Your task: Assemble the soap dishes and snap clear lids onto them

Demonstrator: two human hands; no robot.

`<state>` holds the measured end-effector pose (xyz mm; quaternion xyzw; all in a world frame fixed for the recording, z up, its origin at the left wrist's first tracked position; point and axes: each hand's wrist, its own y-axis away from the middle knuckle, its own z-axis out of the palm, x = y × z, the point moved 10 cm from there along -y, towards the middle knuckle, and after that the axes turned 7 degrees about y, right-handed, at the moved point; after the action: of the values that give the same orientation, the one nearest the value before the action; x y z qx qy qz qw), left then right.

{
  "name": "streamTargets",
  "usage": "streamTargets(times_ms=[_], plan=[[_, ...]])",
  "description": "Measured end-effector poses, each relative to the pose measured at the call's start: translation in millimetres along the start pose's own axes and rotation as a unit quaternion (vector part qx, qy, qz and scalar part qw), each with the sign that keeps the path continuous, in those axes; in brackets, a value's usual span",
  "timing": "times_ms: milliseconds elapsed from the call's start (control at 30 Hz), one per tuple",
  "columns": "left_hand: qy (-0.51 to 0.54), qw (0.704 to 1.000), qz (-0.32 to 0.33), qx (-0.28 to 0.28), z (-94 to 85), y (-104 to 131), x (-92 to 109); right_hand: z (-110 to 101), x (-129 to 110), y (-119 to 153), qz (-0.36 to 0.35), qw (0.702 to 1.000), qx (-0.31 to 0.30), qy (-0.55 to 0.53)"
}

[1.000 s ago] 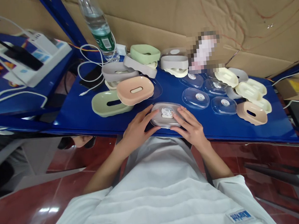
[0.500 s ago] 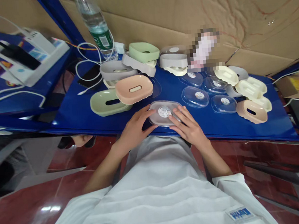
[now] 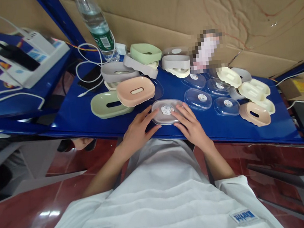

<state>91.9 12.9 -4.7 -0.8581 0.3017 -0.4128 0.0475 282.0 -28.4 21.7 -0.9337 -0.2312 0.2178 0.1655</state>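
Note:
A soap box with a clear lid (image 3: 168,118) lies near the table's front edge, a round white label on its top. My left hand (image 3: 139,127) grips its left end, fingers along the far side and thumb at the near side. From the right, my right hand (image 3: 191,124) holds the other end, its fingertips over the lid and thumb at the front rim. A peach soap tray (image 3: 144,84) overlaps a green tray (image 3: 100,106) just beyond my left hand. Loose clear lids (image 3: 197,103) with round labels lie beyond my right hand.
Grey and green trays (image 3: 146,54) are stacked at the back beside a water bottle (image 3: 102,36) and a white cable (image 3: 82,52). Cream inserts (image 3: 253,91) and a peach tray (image 3: 255,113) lie right. A power strip (image 3: 31,71) sits far left; cardboard (image 3: 159,14) stands behind.
The lidded soap box has shifted slightly away from the table's front edge, with both hands staying on it. The other trays and lids lie as before.

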Motion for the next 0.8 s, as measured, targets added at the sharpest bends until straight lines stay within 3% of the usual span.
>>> streamTargets(times_ms=[200, 533, 800], plan=[[-0.012, 1.000, -0.013, -0.001, 0.8, -0.3, -1.9, -0.4, 6.4, -0.2, 0.013, 1.000, 0.003, -0.007], [0.001, 1.000, -0.019, 0.004, -2.6, -0.9, -2.6, -1.4, -2.9, 2.9, -0.028, 1.000, 0.001, 0.009], [0.005, 1.000, 0.009, -0.007, 0.5, -0.4, 3.2, 4.6, 6.5, 1.9, 0.016, 1.000, -0.017, -0.014]])
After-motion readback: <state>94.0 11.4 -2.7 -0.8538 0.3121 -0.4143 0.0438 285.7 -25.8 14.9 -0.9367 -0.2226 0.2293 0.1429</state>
